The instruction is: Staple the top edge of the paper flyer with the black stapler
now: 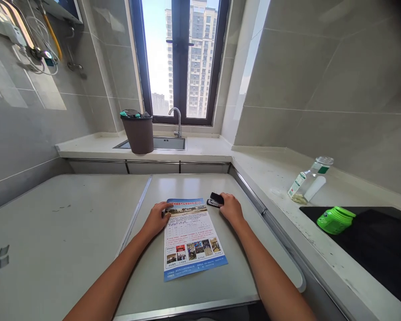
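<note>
A printed flyer (192, 236) with blue bands, red and black text and a row of small photos lies on the pale board. My left hand (157, 218) is at its upper left edge, fingers and thumb bent onto the paper and holding it there. Just off the flyer's upper right corner is a black stapler (215, 199), its jaws apart and pointing left. My right hand (231, 208) grips the stapler's rear end, so that part is hidden. The stapler's front sits close to the paper, apart from it.
A brown bin (138, 133) stands at the sink (169, 143), near the faucet (177, 121). On the right counter (270, 178) are a tilted clear bottle (309, 180) and a green jar (336, 220) lying over a black panel. A metal rail (250, 189) borders the board.
</note>
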A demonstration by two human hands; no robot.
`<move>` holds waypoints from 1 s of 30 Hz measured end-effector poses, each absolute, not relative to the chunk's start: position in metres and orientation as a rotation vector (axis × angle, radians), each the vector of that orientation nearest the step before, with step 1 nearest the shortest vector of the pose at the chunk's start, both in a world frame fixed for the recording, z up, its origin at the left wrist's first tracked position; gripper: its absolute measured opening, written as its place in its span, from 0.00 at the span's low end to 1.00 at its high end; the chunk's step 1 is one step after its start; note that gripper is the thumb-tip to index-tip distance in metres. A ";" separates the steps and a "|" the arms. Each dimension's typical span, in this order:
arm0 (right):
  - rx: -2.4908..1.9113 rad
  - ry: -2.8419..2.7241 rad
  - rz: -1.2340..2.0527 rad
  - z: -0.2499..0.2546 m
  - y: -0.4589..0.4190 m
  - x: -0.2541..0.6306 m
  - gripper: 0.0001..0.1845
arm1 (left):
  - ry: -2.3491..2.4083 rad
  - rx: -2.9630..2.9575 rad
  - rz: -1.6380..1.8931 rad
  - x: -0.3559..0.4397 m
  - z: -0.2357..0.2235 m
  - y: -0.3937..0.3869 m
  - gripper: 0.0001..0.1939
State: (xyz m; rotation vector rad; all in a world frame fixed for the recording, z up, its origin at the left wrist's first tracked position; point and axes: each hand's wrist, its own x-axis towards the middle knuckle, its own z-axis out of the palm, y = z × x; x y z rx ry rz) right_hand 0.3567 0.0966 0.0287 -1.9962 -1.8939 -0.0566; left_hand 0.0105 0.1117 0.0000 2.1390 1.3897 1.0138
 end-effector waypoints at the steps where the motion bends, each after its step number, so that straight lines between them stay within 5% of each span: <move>1: -2.002 -1.862 -0.075 0.029 0.096 0.356 0.13 | 1.414 2.186 0.998 0.011 -0.001 0.112 0.19; 6: -1.823 -1.780 -0.147 0.038 0.089 0.344 0.16 | 1.523 2.251 0.949 0.011 -0.006 0.117 0.14; 14: -1.365 -2.088 0.385 0.043 0.059 0.283 0.18 | 1.556 2.151 1.043 0.007 -0.015 0.123 0.16; 19: -1.321 -2.233 0.432 0.038 0.048 0.263 0.19 | 1.524 2.080 1.145 0.005 -0.016 0.125 0.16; 30: -1.363 -2.443 0.857 0.050 0.074 0.345 0.26 | 1.521 2.003 1.105 0.003 -0.012 0.121 0.13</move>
